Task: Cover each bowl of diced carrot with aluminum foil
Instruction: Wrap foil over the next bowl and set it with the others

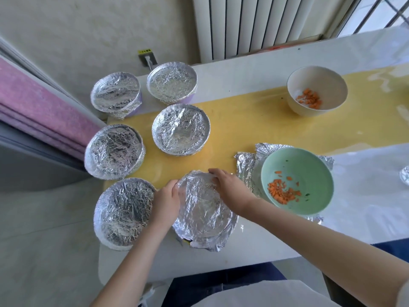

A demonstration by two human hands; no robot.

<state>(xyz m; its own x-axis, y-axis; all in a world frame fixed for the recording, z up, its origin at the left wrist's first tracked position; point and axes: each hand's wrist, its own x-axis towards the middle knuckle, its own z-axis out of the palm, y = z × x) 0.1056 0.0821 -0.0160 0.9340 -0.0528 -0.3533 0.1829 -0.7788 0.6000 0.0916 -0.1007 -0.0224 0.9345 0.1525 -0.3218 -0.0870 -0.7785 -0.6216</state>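
Note:
A foil-covered bowl sits at the table's near edge between my hands. My left hand grips its left rim, fingers curled over the foil. My right hand curls over the far right rim, pressing the foil down. Several other foil-covered bowls stand to the left and behind, such as one right beside my left hand and one further back. A green bowl with diced carrot sits uncovered on a loose foil sheet to the right. A cream bowl with carrot stands uncovered at the back right.
The table carries a yellow runner under clear plastic. A radiator and a wall socket are behind it. A pink curtain hangs at the left. A bit of foil shows at the right edge.

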